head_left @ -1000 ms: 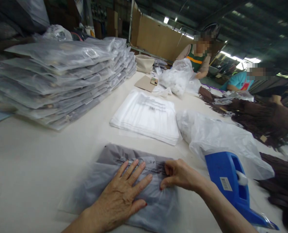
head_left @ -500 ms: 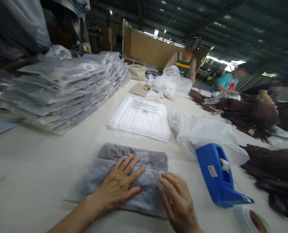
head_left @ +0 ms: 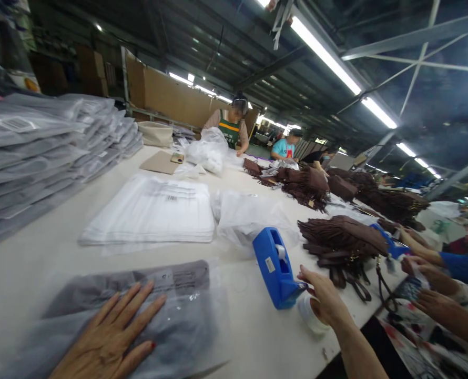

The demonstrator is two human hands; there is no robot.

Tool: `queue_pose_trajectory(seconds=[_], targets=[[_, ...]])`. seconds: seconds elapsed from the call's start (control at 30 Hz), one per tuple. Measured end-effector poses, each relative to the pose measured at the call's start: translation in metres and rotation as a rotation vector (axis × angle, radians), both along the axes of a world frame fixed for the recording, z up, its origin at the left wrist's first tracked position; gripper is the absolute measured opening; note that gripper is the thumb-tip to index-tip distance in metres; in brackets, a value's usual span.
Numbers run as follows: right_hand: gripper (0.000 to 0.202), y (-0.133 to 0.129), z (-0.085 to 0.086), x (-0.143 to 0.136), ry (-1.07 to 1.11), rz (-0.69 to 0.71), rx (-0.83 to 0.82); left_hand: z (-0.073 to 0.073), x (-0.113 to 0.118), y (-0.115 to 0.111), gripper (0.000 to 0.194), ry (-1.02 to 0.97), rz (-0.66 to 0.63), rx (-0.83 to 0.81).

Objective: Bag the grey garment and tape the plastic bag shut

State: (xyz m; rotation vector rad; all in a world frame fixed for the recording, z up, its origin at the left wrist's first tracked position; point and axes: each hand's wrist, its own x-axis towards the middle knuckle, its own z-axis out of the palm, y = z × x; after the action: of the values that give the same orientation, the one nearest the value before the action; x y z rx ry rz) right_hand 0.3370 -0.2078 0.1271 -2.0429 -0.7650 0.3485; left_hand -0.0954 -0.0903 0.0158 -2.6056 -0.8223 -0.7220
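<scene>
My left hand (head_left: 115, 331) lies flat, fingers spread, on a folded grey item in a clear plastic bag (head_left: 179, 310). Dark print shows through the bag near its top edge. At the cutter end of a blue tape dispenser (head_left: 275, 276), my right hand (head_left: 324, 297) has its index finger stretched out and its thumb lower, apart from each other. No strip of tape is visible between those fingers. A roll of clear tape (head_left: 311, 316) lies partly beneath the right hand.
Beyond the bag lies a stack of white plastic bags (head_left: 151, 216); a crumpled clear bag (head_left: 250, 216) sits beside it. Packed grey bags (head_left: 24, 152) are piled left. Brown fringed bags (head_left: 340, 239) lie right, near a co-worker's hands (head_left: 435, 284). Other people stand at the far side.
My right hand has left the grey bagged item and moved right to the tape dispenser. My left hand stays on the bag. The camera view has swung right.
</scene>
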Motion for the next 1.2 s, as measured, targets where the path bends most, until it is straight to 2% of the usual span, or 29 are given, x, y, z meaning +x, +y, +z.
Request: queue_pose_trajectory(seconds=[0.1,0.17,0.27,0.4,0.47,0.53,0.6,0.67,0.77,0.9,0.97,1.07,1.13,1.2], targets=[[0.039,0.009,-0.009,-0.001,0.144,0.06,-0.025,-0.012,-0.002,0.003,0.061,0.021,0.008,-0.046],[0.033,0.014,-0.011,-0.003,0.211,0.073,-0.014,-0.012,-0.003,0.003,0.06,0.026,0.01,-0.06],[0.028,0.011,-0.006,-0.004,0.285,0.068,0.057,-0.002,-0.002,0.0,0.059,0.024,0.022,-0.056],[0.03,-0.022,-0.006,-0.012,0.288,-0.049,0.206,0.009,-0.002,-0.004,0.06,0.064,0.031,-0.064],[0.035,-0.041,-0.017,-0.019,0.339,-0.141,0.298,0.005,-0.004,-0.003,0.062,0.074,0.028,-0.071],[0.043,-0.053,-0.035,-0.028,0.483,-0.167,0.347,-0.004,-0.006,-0.001,0.061,0.075,0.038,-0.075],[0.045,-0.053,-0.056,-0.036,0.609,-0.141,0.411,-0.013,-0.008,0.002,0.06,0.08,0.043,-0.073],[0.045,-0.045,-0.076,-0.042,0.645,-0.119,0.49,-0.014,-0.008,0.003,0.061,0.08,0.032,-0.064],[0.048,-0.031,-0.095,-0.046,0.596,-0.136,0.553,-0.002,-0.005,0.001,0.061,0.07,-0.007,-0.04],[0.049,-0.028,-0.103,-0.048,0.485,-0.162,0.556,0.021,0.001,-0.005,0.057,0.044,-0.012,-0.02],[0.048,-0.034,-0.102,-0.051,0.414,-0.157,0.512,0.025,0.003,-0.006,0.057,0.033,-0.014,-0.014],[0.044,-0.052,-0.099,-0.058,0.317,-0.126,0.383,0.022,0.003,-0.007,0.058,0.027,-0.001,-0.048],[0.039,-0.065,-0.091,-0.064,0.143,-0.005,0.22,0.018,0.003,-0.008,0.056,0.038,0.028,-0.093],[0.031,-0.074,-0.073,-0.07,-0.156,0.265,0.04,0.016,0.003,-0.01,0.056,0.062,0.05,-0.135]])
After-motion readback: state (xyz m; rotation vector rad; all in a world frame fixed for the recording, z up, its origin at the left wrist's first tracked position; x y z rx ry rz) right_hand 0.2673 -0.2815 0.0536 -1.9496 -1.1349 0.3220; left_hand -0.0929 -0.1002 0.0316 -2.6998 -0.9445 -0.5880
